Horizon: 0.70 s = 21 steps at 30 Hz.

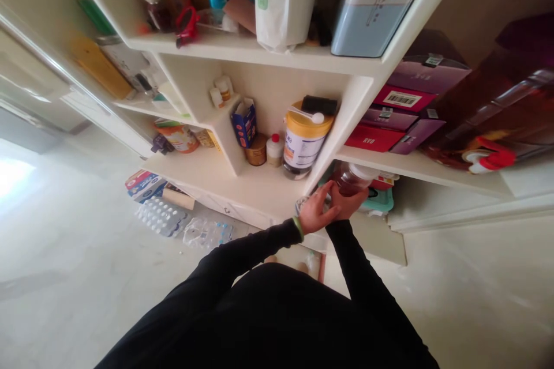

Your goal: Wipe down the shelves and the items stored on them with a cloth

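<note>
While both hands meet at the front edge of the cream shelf unit (259, 190), the left hand (315, 213) curls its fingers around the lower side of a small clear jar (352, 179), and the right hand (352, 203) cups the jar from beneath; both are closed on it. Smooth and rounded, the jar has a pale lid and reddish-brown contents, and it sits tilted just at the mouth of the lower right compartment, beside a teal container (381, 200). Painted shelf boards look glossy with squared edges. One compartment over, a cylindrical tub with a yellow lid (304, 141) stands close to the upright divider, leaving little room. Flat blister packs (162, 216) lie on the pale floor, which is open to the left.
</note>
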Available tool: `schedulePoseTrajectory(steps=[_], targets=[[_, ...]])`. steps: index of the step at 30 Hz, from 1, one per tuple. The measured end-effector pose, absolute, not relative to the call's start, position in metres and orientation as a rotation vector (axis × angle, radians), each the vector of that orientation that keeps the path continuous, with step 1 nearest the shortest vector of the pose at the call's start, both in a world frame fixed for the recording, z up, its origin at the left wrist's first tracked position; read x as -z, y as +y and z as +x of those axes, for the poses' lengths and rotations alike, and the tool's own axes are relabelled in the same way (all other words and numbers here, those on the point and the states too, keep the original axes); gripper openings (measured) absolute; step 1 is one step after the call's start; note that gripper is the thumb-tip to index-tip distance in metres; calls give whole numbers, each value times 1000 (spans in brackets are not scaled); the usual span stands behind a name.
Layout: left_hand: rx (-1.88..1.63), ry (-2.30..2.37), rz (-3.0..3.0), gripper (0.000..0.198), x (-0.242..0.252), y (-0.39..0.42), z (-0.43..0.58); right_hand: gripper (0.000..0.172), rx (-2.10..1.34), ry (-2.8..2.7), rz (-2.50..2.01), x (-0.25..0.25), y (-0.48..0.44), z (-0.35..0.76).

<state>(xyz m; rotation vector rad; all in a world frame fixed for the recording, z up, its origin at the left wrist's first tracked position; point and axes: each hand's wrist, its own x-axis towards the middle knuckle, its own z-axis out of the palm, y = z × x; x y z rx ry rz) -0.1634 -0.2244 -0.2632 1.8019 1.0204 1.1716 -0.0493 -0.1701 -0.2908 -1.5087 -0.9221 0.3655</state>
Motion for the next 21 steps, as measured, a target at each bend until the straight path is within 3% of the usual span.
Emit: schedulePoseTrajectory(steps=[4,7,13,21], targets=[[-1270,1002,1829,73,262,-232,-167,74,-381,-815,-1469,287,-197,-52],[-1313,975,1831,74,259,-235,-170,74,-398,-813,-1415,280,-220,-54],[-1219,1079,1668,107,243,-248,-168,83,-370,-962,-1410,269,-268,-68],[-1337,1175,1336,94,229,-264,-181,80,-263,-1287,-1306,258,-289,-82]])
